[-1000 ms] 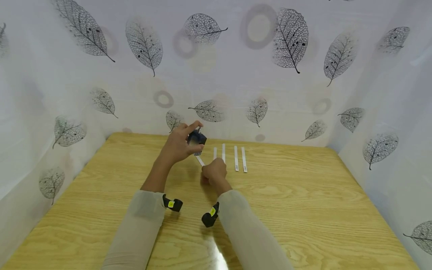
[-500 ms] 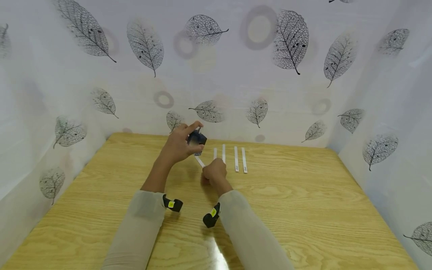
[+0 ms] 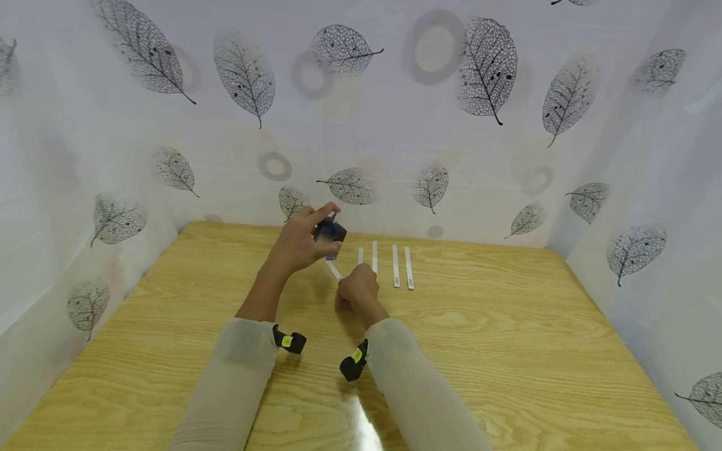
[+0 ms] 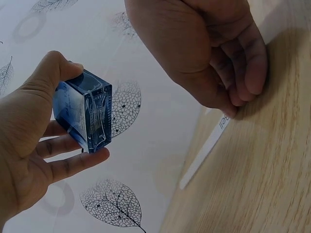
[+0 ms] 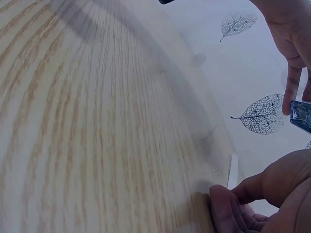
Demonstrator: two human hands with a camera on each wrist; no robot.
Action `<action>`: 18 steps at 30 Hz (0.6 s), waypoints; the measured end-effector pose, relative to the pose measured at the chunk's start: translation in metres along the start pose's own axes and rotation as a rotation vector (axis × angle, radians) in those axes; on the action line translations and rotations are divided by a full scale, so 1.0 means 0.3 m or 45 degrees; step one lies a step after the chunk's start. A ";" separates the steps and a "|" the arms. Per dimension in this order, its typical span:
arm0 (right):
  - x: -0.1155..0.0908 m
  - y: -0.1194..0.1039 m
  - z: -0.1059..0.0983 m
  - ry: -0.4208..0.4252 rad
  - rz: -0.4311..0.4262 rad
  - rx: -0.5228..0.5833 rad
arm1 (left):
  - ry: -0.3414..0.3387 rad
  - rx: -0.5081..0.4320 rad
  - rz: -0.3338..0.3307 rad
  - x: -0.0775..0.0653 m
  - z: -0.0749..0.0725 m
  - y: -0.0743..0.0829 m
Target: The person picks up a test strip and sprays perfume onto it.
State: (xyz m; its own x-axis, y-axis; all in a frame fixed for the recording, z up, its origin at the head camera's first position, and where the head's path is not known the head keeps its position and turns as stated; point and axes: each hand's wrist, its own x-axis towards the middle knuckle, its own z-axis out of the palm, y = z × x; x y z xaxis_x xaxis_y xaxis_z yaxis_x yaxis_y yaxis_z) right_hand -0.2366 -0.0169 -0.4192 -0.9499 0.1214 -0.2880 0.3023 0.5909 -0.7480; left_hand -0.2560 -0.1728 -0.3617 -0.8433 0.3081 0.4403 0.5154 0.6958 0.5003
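My left hand (image 3: 299,243) holds a blue glass perfume bottle (image 4: 83,114) tilted in the air, thumb on one side and fingers on the other. In the head view a forefinger reaches to the bottle's top, near a thin nozzle. To its right and lower, my right hand (image 3: 360,285) pinches the near end of a white paper test strip (image 3: 333,270) between thumb and finger. That strip slants up toward the bottle's underside. Printed letters show on it in the left wrist view, partly covered by the fingertips. Whether strip and bottle touch, I cannot tell.
Several more white strips lie on the wooden table beyond and right of my right hand, the rightmost strip (image 3: 408,268) among them. A leaf-patterned white curtain (image 3: 383,138) hangs behind the table's far edge (image 3: 479,242) and along both sides.
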 end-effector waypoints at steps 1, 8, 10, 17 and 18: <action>0.001 0.001 -0.001 -0.004 0.001 0.000 | 0.000 -0.001 0.000 0.000 0.001 0.000; 0.008 0.004 -0.007 -0.033 0.007 0.028 | 0.010 -0.008 0.005 -0.001 0.003 -0.003; 0.009 0.004 -0.011 -0.029 0.008 0.024 | 0.010 -0.007 0.008 -0.001 0.002 -0.002; 0.012 0.004 -0.010 -0.030 0.010 0.016 | 0.019 -0.009 0.010 -0.001 0.002 -0.003; 0.012 0.004 -0.009 -0.035 0.008 0.014 | 0.018 -0.010 0.010 0.000 0.003 -0.004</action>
State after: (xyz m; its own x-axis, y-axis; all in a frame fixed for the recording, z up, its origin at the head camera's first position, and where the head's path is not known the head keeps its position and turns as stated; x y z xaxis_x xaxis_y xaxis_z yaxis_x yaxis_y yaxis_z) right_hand -0.2400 -0.0137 -0.4196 -0.9456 0.1030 -0.3086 0.3090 0.5816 -0.7525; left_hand -0.2566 -0.1731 -0.3629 -0.8372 0.3043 0.4545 0.5231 0.6883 0.5026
